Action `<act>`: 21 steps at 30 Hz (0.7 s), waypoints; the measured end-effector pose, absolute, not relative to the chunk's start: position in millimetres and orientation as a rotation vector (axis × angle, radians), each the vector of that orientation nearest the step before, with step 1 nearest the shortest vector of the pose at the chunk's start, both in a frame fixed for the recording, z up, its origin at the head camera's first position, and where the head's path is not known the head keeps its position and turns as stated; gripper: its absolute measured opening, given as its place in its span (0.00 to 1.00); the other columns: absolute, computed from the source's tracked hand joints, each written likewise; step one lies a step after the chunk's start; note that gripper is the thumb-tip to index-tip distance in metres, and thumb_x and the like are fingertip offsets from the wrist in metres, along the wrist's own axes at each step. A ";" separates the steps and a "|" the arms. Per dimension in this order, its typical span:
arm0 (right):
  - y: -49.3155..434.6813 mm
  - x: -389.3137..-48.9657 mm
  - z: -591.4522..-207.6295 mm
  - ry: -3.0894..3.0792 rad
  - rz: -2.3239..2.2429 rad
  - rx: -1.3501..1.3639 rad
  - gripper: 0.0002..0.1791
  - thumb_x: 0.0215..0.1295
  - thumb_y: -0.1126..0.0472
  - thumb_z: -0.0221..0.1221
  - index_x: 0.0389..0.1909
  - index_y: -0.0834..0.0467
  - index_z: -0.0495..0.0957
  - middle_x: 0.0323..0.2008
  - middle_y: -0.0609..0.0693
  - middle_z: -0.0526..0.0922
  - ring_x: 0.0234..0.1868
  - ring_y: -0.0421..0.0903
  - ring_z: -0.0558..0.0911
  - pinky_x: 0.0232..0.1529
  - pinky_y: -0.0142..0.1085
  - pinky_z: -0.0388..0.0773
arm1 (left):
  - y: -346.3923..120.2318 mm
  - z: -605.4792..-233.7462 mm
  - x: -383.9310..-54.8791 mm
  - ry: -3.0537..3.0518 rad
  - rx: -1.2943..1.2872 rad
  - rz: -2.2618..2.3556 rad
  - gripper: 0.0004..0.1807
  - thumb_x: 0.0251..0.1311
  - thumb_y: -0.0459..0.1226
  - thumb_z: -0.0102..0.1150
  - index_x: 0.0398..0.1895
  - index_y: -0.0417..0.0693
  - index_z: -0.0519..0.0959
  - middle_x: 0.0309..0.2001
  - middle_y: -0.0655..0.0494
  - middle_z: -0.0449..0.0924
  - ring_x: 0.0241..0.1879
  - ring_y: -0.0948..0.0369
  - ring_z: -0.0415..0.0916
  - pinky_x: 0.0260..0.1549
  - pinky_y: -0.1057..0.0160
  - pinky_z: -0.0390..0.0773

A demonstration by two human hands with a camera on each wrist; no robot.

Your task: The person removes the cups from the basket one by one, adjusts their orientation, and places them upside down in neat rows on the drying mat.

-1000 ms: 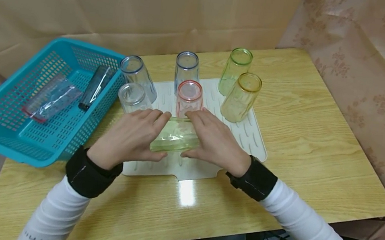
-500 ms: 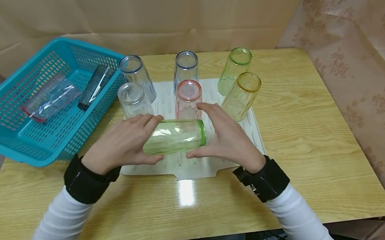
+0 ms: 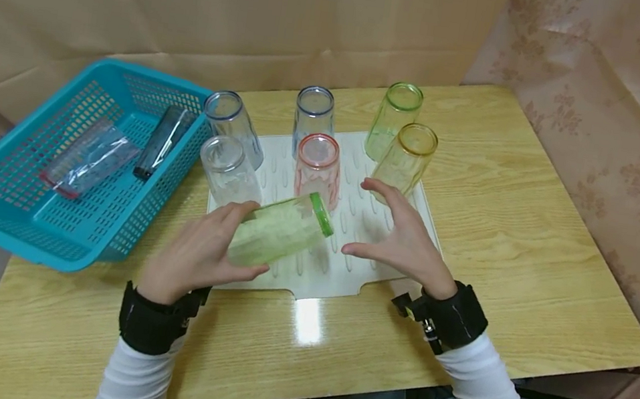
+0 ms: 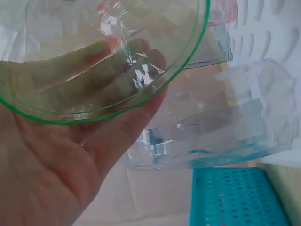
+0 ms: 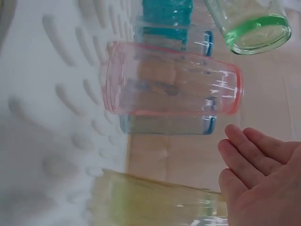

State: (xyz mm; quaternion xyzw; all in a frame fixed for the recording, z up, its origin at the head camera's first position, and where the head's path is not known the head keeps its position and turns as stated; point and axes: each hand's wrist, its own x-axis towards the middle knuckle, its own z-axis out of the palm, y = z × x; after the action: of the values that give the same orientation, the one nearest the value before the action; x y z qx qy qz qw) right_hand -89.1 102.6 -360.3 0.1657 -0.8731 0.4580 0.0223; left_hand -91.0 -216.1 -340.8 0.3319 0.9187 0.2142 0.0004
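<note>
**Right hand lets go of the green glass**

Since half a second ago the right hand (image 3: 402, 241) has come off the green-rimmed glass (image 3: 278, 228) — its fingers now spread and relaxed, holding nothing. Left hand (image 3: 198, 252) alone grips the glass, fingers curled round it, tilted above the white drying mat (image 3: 349, 257), just in front of the pink glass (image 3: 317, 167) and the clear glass (image 3: 227, 167).

Six upturned plastic tumblers on or around a white ridged drying mat (image 3: 347, 267): clear (image 3: 229, 170), pink (image 3: 317, 167), amber (image 3: 404, 157), light green (image 3: 392, 119), two blue-tinted (image 3: 232, 122) (image 3: 313, 116). Teal perforated plastic basket (image 3: 8, 216) at left (two wrapped items inside). All on a glossy wooden table (image 3: 533, 241).
</note>
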 end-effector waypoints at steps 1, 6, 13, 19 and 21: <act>102.9 -88.2 -363.4 -2.690 1.457 0.514 0.56 0.39 0.41 0.76 0.70 0.56 0.61 0.66 0.50 0.67 0.68 0.47 0.62 0.64 0.51 0.60 | -216.1 -342.7 -90.2 2.885 1.044 0.709 0.51 0.41 0.57 0.73 0.63 0.35 0.66 0.53 0.40 0.76 0.45 0.48 0.77 0.37 0.48 0.80; 100.7 -84.8 -376.3 -2.575 1.728 0.566 0.57 0.44 0.33 0.70 0.71 0.58 0.59 0.66 0.52 0.68 0.70 0.47 0.59 0.68 0.51 0.53 | -209.2 -353.0 -87.5 2.870 1.052 0.853 0.50 0.40 0.56 0.74 0.63 0.37 0.65 0.52 0.42 0.76 0.44 0.52 0.76 0.37 0.51 0.80; 92.2 -79.7 -386.3 -2.391 2.115 0.535 0.59 0.43 0.33 0.69 0.71 0.61 0.58 0.68 0.56 0.64 0.71 0.47 0.57 0.70 0.47 0.45 | -189.9 -369.7 -84.6 2.799 1.077 1.070 0.50 0.39 0.51 0.77 0.63 0.38 0.63 0.50 0.44 0.75 0.44 0.54 0.73 0.40 0.53 0.78; 80.3 -75.0 -391.3 -2.250 2.264 0.503 0.61 0.40 0.32 0.70 0.71 0.62 0.59 0.68 0.56 0.63 0.71 0.49 0.58 0.69 0.51 0.47 | -178.6 -378.6 -81.7 2.817 1.099 1.155 0.50 0.40 0.52 0.76 0.63 0.38 0.63 0.50 0.45 0.74 0.44 0.55 0.74 0.41 0.53 0.78; 75.5 -74.2 -392.3 -2.215 2.291 0.493 0.61 0.40 0.32 0.70 0.71 0.61 0.59 0.67 0.56 0.65 0.69 0.50 0.61 0.69 0.52 0.48 | -175.5 -380.9 -80.1 2.821 1.097 1.193 0.50 0.40 0.51 0.76 0.63 0.37 0.63 0.51 0.44 0.74 0.45 0.54 0.74 0.42 0.53 0.78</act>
State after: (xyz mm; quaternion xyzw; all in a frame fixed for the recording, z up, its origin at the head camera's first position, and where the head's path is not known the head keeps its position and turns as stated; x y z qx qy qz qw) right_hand -74.2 75.5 -392.3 0.1528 -0.6864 0.7098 -0.0416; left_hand -80.1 -175.5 -380.9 0.3367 0.8658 0.3661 -0.0558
